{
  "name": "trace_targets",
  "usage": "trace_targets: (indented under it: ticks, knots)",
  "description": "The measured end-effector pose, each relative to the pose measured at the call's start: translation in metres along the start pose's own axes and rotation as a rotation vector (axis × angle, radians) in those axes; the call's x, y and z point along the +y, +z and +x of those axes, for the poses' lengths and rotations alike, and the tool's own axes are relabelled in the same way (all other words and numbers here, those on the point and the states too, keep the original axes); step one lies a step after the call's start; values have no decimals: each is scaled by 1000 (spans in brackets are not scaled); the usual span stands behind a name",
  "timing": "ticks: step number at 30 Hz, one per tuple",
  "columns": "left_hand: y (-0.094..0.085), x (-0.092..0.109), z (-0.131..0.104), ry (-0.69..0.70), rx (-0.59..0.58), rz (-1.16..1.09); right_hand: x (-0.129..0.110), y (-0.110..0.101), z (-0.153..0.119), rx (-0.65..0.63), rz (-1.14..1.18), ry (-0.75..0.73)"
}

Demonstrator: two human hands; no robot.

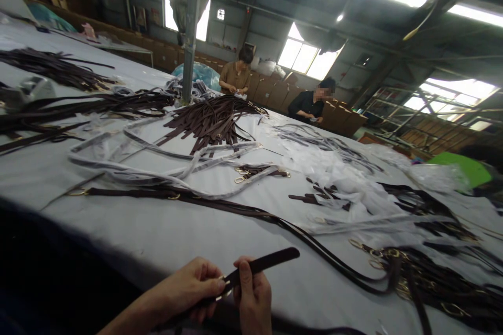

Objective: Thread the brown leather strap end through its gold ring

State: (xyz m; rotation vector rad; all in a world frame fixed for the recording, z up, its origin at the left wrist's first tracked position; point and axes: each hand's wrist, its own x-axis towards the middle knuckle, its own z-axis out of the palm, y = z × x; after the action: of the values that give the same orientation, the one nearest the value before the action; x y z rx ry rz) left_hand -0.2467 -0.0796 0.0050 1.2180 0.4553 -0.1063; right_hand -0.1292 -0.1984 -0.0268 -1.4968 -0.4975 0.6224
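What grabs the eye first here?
At the bottom edge, the left hand and right hand pinch a dark brown strap with a small metal fitting between them. Beyond, the white table is strewn with piles of similar straps; two other people work at its far side.

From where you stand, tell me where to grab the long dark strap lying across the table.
Probably grip the long dark strap at its flat bare middle, coming from above on the near side; metal rings crowd its right end and clear sleeves overlap behind it.
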Motion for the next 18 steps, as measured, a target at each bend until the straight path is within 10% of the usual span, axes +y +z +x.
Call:
trace_targets:
  ticks: [11,18]
  knots:
    - [13,-19,19,118,173,142,-12,8,-2,-124,-787,-1047]
    - [5,-3,4,112,35,-79,-17,7,-11,-22,-614,-1007]
